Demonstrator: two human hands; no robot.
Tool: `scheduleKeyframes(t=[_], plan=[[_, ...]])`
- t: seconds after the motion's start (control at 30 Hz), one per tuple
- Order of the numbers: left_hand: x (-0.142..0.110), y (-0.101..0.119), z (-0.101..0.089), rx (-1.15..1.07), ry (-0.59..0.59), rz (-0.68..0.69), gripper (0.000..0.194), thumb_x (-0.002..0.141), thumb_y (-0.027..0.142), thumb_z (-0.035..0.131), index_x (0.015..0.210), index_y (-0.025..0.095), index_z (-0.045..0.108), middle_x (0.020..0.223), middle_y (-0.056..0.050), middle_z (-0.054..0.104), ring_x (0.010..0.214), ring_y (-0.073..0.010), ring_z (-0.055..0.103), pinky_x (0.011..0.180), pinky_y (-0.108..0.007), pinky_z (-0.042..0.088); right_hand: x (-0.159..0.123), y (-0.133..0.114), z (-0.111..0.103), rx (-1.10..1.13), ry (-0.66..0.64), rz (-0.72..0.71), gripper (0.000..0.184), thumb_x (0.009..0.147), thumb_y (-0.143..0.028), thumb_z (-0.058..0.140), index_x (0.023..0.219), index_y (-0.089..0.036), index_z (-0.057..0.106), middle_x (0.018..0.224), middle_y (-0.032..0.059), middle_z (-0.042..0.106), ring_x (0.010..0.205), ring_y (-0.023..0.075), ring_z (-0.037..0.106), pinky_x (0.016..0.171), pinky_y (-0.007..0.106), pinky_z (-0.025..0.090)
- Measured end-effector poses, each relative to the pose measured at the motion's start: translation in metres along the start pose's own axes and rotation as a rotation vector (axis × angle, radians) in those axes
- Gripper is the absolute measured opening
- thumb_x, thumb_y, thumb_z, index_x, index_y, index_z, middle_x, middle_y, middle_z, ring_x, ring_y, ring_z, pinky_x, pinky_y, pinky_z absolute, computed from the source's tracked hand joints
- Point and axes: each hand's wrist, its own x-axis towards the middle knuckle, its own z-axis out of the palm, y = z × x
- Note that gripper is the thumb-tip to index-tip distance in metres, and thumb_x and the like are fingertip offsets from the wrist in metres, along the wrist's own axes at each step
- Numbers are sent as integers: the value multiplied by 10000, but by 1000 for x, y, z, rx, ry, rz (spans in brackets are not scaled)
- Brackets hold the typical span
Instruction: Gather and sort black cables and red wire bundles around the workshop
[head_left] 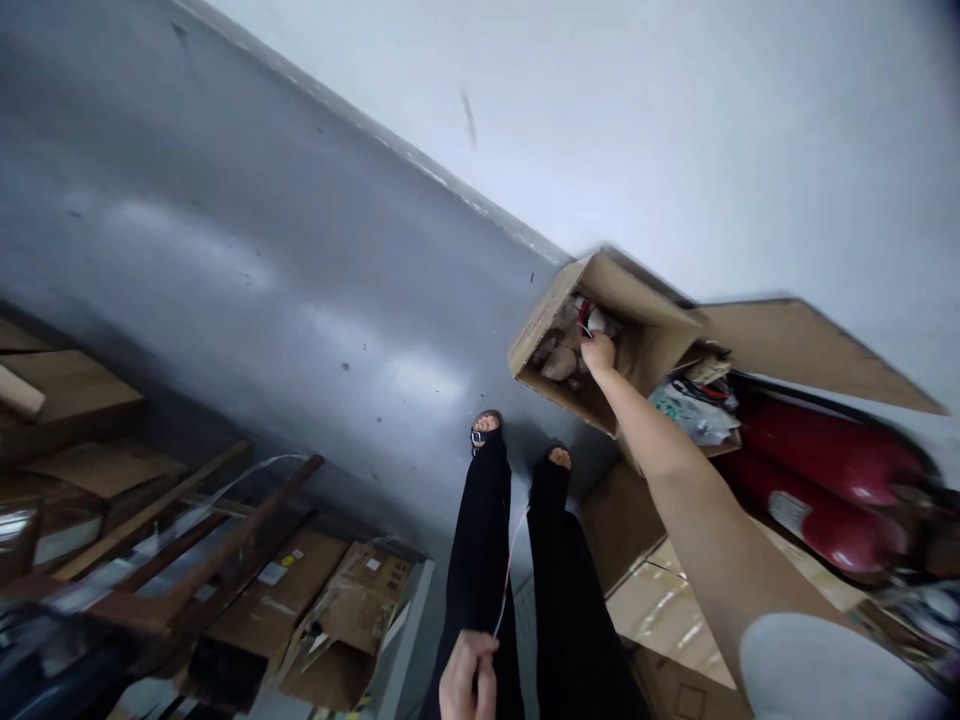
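Observation:
My left hand point(469, 675) is low in the view, its fingers closed on a thin red-and-white wire point(513, 550) that rises in front of my dark trousers. My right arm stretches into an open cardboard box point(649, 295) by the wall. Inside it, the fingers of my right hand point(598, 352) are closed at a small bundle of red, black and white wires point(585, 315). Crumpled brownish pieces point(561, 360) lie in the box around that hand. The exact grip of the right fingertips is too small to make out.
Red fire extinguishers point(825, 450) lie to the right, beside a smaller box with plastic bags and cables point(701, 400). Cardboard boxes point(360, 600) and a wooden frame point(225, 540) stand at lower left. A white wall point(675, 120) bounds the grey floor point(262, 260).

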Motion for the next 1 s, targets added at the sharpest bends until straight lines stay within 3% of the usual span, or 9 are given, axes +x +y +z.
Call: scheduleKeyframes(t=[0.1,0.2,0.3,0.4,0.53,0.63,0.7,0.9,1.0], plan=[[-1,1,7,-67,77,42,190,862,360,528,772,262,663,809,-48,667,825,-245,644,807,-387,511,-82,10,-70,263,4,-98,270,853,-341,547,969,-144,691,811,61,669,738,169,586,652,247,427],[-7,25,4,-153,55,-6,221,862,385,514,794,223,647,822,-42,661,830,-216,622,818,-346,489,-189,12,-140,686,-188,-173,325,749,-431,662,931,-162,678,590,-50,454,492,74,333,461,208,255],[-24,74,-11,-246,7,27,254,866,414,531,804,189,633,773,-17,610,755,-162,565,765,-278,456,-301,2,-200,923,-434,-180,337,687,-415,750,918,-179,680,576,-78,359,460,41,189,430,213,121],[-54,134,-35,-349,-29,126,245,869,407,556,835,182,646,657,27,513,654,-121,483,694,-237,411,-398,-18,-242,1010,-574,-174,303,681,-403,781,878,-197,678,596,-65,399,459,35,185,420,222,95],[-111,194,-65,-534,-73,306,248,870,394,591,951,187,700,713,17,548,695,-109,492,738,-239,413,-500,-44,-276,1116,-686,-182,314,675,-419,796,876,-223,654,585,-69,402,439,35,165,386,223,72],[-159,218,-81,-715,-229,361,328,785,435,717,1004,191,715,828,-5,614,749,-106,521,764,-245,430,-560,-60,-291,1181,-678,-234,341,674,-428,802,912,-245,639,643,-64,461,427,22,153,370,219,68],[-189,232,-89,-848,-266,404,417,701,484,793,985,188,717,858,-10,627,777,-110,531,778,-251,441,-595,-69,-298,1175,-666,-294,329,696,-444,784,919,-254,634,657,-64,472,421,20,149,365,216,88],[-252,274,-121,-1083,-201,564,476,674,590,788,874,172,679,837,-1,619,681,-77,502,690,-233,455,-666,-79,-310,1028,-546,-530,314,745,-475,740,952,-258,647,720,-34,525,451,46,242,392,229,177],[-269,285,-146,-1036,-166,699,433,745,582,737,838,165,664,878,-9,629,675,-68,507,686,-225,464,-694,-64,-331,743,-451,-662,290,824,-482,668,1006,-256,680,751,-10,576,499,74,372,439,230,287]])
